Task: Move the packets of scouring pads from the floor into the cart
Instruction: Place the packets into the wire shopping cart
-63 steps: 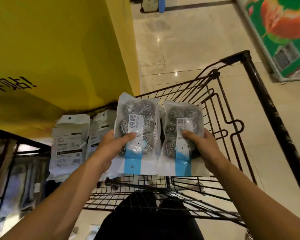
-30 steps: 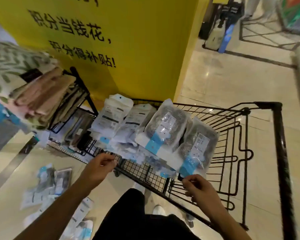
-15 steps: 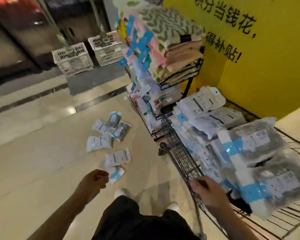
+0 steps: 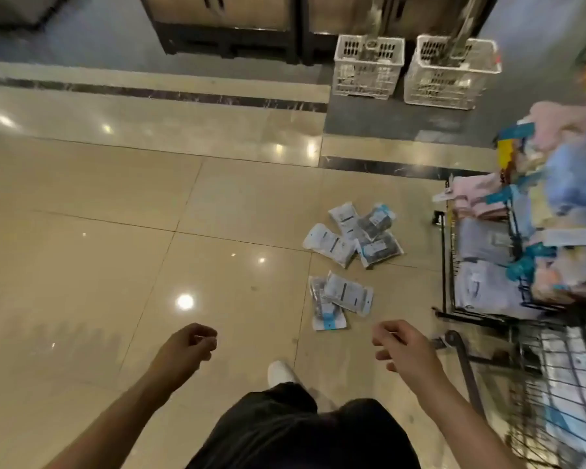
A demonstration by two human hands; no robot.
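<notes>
Six packets of scouring pads (image 4: 349, 262) are being seen scattered on the tiled floor (image 4: 115, 231), beside the cart (image 4: 555, 367). Nothing is being held: left hand (image 4: 186, 346) and right hand (image 4: 403, 346) are being kept loosely curled above it.

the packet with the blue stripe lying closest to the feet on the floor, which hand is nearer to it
Right. The right hand hangs just right of and below the white blue-striped packet; the left hand is farther off to its left. Both hold nothing.
</notes>
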